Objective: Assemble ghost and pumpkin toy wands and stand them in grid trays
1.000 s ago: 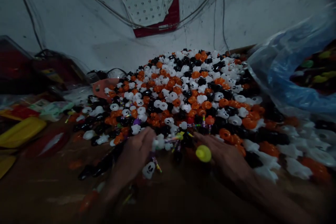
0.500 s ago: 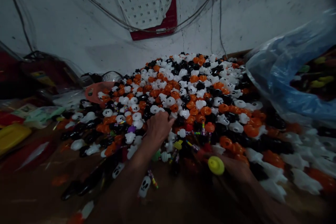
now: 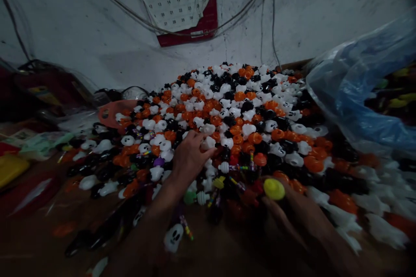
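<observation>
A large heap of small plastic pieces spreads before me: white ghosts point(image 3: 270, 126), orange pumpkins point(image 3: 255, 137) and black pieces. At the heap's near middle is my left hand point(image 3: 190, 156), open, with thumb and fingers apart beside a white piece point(image 3: 208, 142). My right hand point(image 3: 294, 207), lower right and in shadow, is closed around an object with a round yellow top point(image 3: 274, 189); its lower part is hidden in the dark. Between the hands lie sticks of coloured beads point(image 3: 242, 167) and a yellow star-like piece point(image 3: 219, 182). A white skull-faced piece point(image 3: 173, 238) rests near the left forearm.
An orange basket point(image 3: 112, 112) with a handle hole is partly buried at the heap's left. On the right stands a blue-clear plastic bag point(image 3: 360, 91) with coloured pieces inside. Yellow point(image 3: 13, 169) and red items point(image 3: 32, 192) lie far left. A calendar point(image 3: 182, 4) and cables hang on the wall behind.
My left hand has opened, its thumb moving away from the fingers. The right hand and the yellow-topped object have shifted slightly right and up. The view has turned a little.
</observation>
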